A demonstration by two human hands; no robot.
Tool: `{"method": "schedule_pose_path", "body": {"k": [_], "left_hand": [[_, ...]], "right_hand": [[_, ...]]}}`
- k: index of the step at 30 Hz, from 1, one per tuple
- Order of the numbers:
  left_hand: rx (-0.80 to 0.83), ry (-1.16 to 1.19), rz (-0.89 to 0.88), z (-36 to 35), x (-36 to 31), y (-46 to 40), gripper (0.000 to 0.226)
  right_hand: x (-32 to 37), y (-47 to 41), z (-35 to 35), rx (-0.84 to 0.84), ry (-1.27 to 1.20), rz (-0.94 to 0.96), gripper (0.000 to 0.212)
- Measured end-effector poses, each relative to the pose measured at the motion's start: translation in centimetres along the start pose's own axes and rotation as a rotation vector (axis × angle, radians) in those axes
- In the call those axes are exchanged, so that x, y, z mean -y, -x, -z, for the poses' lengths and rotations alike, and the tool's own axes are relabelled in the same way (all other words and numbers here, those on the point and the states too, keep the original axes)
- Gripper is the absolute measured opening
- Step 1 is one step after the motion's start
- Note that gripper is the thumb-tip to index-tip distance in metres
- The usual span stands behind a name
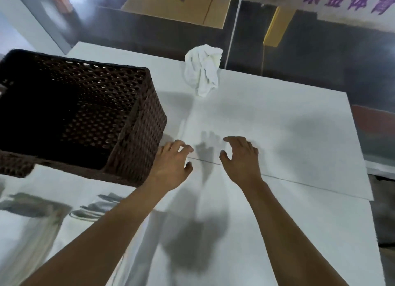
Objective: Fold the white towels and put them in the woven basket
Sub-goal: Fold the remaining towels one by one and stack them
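A crumpled white towel [204, 69] lies bunched up at the far side of the white table [288, 136]. A dark brown woven basket [136, 123] stands on the left of the table, and what I can see of its inside looks dark with nothing in it. My left hand [171, 163] hovers just right of the basket's near corner, fingers loosely curled and holding nothing. My right hand [240, 157] hovers beside it, fingers also loosely curled around nothing. Both hands are well short of the towel.
The table's right edge [361, 157] drops off to a dark floor. A thin upright pole [234, 26] rises just behind the towel. Blurred grey-white shapes [42, 210] show at the near left. Cardboard boxes [177, 5] sit on the floor beyond.
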State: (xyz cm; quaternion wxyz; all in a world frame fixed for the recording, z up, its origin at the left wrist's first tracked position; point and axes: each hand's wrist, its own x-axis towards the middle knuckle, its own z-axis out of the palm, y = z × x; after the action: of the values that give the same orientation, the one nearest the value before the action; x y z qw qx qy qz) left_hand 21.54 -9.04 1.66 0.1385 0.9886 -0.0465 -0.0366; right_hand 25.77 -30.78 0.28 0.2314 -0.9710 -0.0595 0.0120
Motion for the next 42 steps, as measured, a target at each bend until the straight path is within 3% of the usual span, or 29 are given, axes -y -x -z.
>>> {"method": "schedule_pose_path", "body": {"k": [8, 13, 17, 21, 27, 33, 37, 42], "left_hand": [[0.147, -0.046, 0.096, -7.4, 1.0, -7.0, 0.065], [0.211, -0.123, 0.109, -10.6, 2.5, -7.4, 0.078], [0.219, -0.082, 0.137, -11.1, 2.8, -7.2, 0.080], [0.199, -0.050, 0.143, -11.4, 3.1, -7.1, 0.081], [0.191, -0.029, 0.148, -11.8, 3.2, -6.8, 0.082], [0.265, -0.009, 0.174, -11.5, 2.8, -7.0, 0.079], [0.107, 0.082, 0.177, -11.1, 0.8, -5.3, 0.063], [-0.071, 0.144, 0.047, -9.4, -4.1, -1.7, 0.052]], "right_hand": [[-1.1, -16.0, -5.3, 0.142, 0.069, 0.152, 0.046], [-0.2, -24.6, -7.8, 0.162, 0.200, 0.242, 0.057], [-0.1, -29.3, -10.6, 0.278, 0.284, 0.282, 0.064], [-1.7, -30.8, -12.4, 0.272, 0.278, 0.369, 0.053], [-5.2, -26.2, -11.8, 0.002, 0.108, 0.366, 0.032], [-8.9, -13.9, -9.7, -0.113, -0.030, 0.283, 0.013], [-10.0, -5.9, -8.5, -0.126, -0.083, 0.206, 0.007], [-9.4, 1.2, -7.2, -0.037, -0.078, 0.105, 0.022]]}}
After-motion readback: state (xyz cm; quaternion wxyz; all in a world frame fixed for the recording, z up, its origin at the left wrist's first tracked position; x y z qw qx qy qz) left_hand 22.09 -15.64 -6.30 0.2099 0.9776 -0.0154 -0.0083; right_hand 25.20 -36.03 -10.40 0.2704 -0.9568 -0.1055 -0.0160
